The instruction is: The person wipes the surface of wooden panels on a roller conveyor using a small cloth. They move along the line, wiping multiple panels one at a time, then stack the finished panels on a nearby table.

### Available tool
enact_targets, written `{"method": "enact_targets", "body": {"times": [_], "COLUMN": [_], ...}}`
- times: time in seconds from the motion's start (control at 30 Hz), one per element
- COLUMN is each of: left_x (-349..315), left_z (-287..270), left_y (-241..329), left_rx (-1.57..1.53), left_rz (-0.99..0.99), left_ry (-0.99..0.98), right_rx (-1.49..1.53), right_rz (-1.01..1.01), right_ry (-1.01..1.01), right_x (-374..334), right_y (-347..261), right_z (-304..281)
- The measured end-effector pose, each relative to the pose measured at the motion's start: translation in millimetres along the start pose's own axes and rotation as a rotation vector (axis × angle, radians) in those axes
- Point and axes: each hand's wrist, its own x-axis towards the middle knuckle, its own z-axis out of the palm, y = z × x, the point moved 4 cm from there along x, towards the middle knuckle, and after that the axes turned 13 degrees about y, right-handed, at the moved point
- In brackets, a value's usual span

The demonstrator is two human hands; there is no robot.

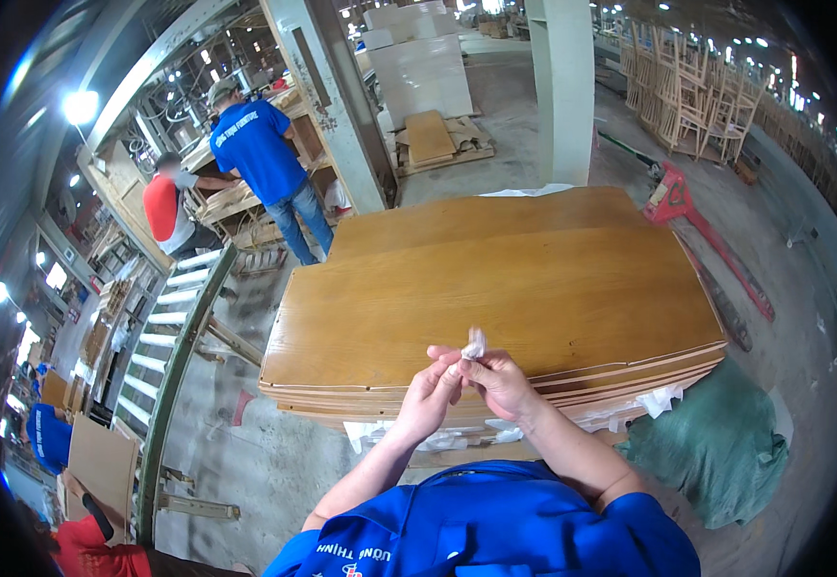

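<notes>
In front of my chest both hands meet over the near edge of a stack of brown wooden panels (pixel 495 260). A small crumpled white wad (pixel 476 343), cloth or paper, sticks up from the closed fingers of my right hand (pixel 501 387). My left hand (pixel 428 396) is closed in a pinch, its thumb tip against the right thumb; whatever lies between its fingertips is too small to make out. White sheets of packing material poke out between the lower layers of the stack.
Green cloth (pixel 712 447) lies bunched at the stack's right corner. A red pallet jack (pixel 692 216) stands beyond it. Along the left runs a roller conveyor (pixel 163 332). Two people (pixel 260 144) work behind it, others at lower left. A pillar (pixel 564 91) rises behind the stack.
</notes>
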Motion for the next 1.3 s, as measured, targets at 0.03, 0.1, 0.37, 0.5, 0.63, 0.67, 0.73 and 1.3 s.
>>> {"method": "enact_targets", "body": {"times": [0.03, 0.1, 0.37, 0.5, 0.63, 0.67, 0.73, 1.3], "left_x": [0.2, 0.7, 17.7, 20.1, 19.3, 18.2, 17.2, 12.2], "left_z": [11.8, 29.9, 73.2, 82.6, 93.9, 95.0, 95.4, 97.2], "left_y": [1.7, 1.9, 5.1, -8.9, -13.6, -13.8, -14.8, -9.2], "left_rx": [-0.043, -0.091, 0.135, 0.053, 0.021, 0.040, 0.008, -0.531], "left_rz": [-0.025, -0.042, 0.153, 0.073, 0.034, 0.052, 0.057, -0.375], "left_ry": [0.032, 0.068, -0.002, 0.013, 0.025, 0.030, 0.069, -0.163], "right_rx": [0.000, 0.048, 0.196, 0.165, 0.087, 0.059, 0.076, 0.069], "right_rz": [-0.052, -0.010, -0.085, -0.056, -0.040, -0.045, -0.039, 0.235], "right_ry": [0.030, 0.063, 0.015, 0.036, 0.037, 0.027, 0.025, -0.035], "right_x": [-0.7, -5.5, 4.3, 11.9, 20.5, 22.0, 25.6, 12.6], "right_y": [-2.5, -13.5, -56.4, -64.1, -71.0, -72.0, -77.9, -69.7], "right_z": [-6.1, -19.2, -64.5, -83.1, -98.0, -99.3, -97.3, -84.8]}}
